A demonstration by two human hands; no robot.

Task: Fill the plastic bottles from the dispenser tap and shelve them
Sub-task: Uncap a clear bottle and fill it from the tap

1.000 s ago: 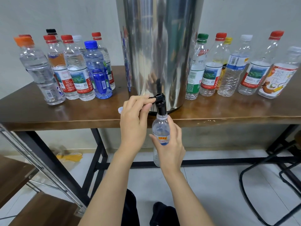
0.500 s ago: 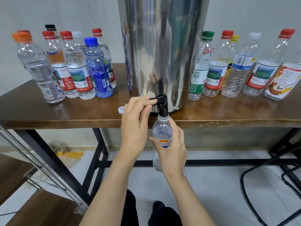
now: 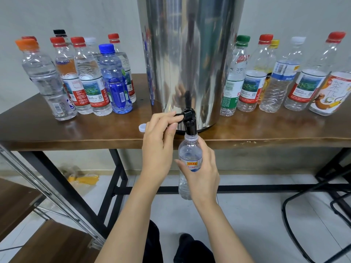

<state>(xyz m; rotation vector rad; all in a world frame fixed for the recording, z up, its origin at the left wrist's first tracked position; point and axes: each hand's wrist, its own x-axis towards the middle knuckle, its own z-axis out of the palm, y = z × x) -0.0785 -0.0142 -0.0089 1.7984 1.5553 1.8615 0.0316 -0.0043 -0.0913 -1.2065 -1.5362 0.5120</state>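
Our small clear bottle [image 3: 190,154], yellow-and-blue label and no cap, is upright in our right hand [image 3: 201,173], with its mouth right up at the black tap [image 3: 189,120] of the big shiny steel dispenser [image 3: 190,54]. Our left hand [image 3: 157,145] pinches the tap's lever. Capped bottles stand bunched on the bench [image 3: 76,133] on both sides: the left bunch [image 3: 85,78] looks full, the right bunch [image 3: 275,76] looks empty.

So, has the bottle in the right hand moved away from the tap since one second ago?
No. The bottle keeps its mouth directly under the tap, as before, gripped by the right hand.
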